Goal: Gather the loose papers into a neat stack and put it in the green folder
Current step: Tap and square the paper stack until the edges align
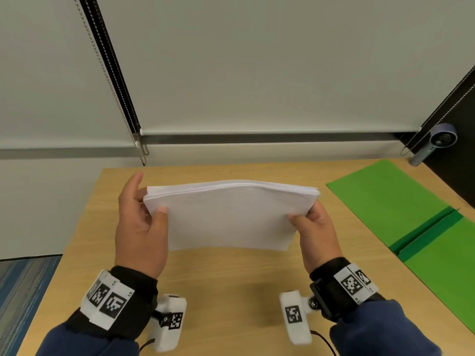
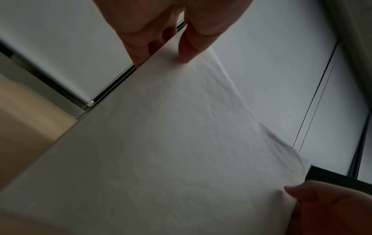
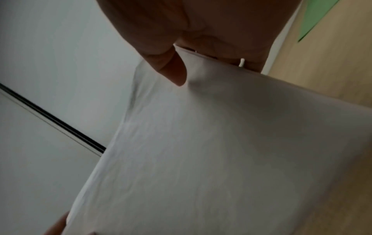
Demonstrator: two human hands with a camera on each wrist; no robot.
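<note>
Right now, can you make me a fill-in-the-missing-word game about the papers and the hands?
1. The stack of papers is held by ____ hands, the left hand and the right hand.
2. The open folder lying on the table is ____ in colour.
3. The folder lies to the ____ of the papers.
4. The papers are ____ in colour.

Missing words: two; green; right; white

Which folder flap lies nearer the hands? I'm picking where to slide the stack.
The far flap, left of the dark green spine; its corner reaches toward the right hand. The other flap runs off frame right.
</note>
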